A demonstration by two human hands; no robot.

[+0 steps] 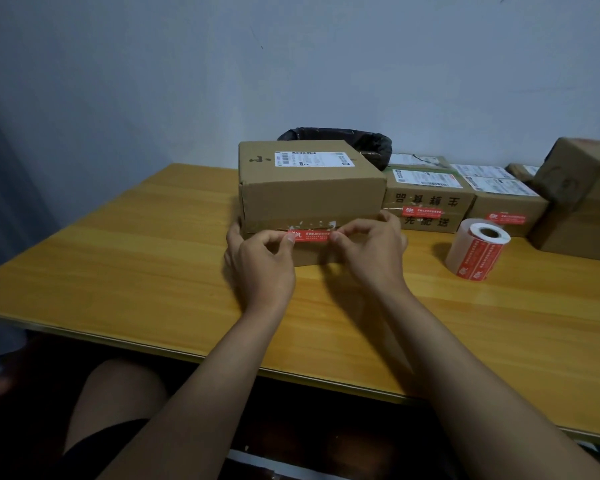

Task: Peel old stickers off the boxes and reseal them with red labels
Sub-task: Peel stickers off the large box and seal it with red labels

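Observation:
A brown cardboard box (309, 192) stands mid-table with a white shipping label on top and torn white sticker residue along its front seam. A red label (310, 235) lies across that front face just under the residue. My left hand (260, 261) pinches the label's left end with thumb and forefinger. My right hand (371, 251) pinches its right end, with the other fingers reaching to the box's right edge. A roll of red labels (477, 249) stands to the right of the box.
Several more cardboard boxes (426, 199) sit at the right, two with red labels on their fronts, and a taller stack (582, 206) at the far right. A black bin bag (361, 142) is behind the box. The wooden table (136, 244) edge runs close to my knees.

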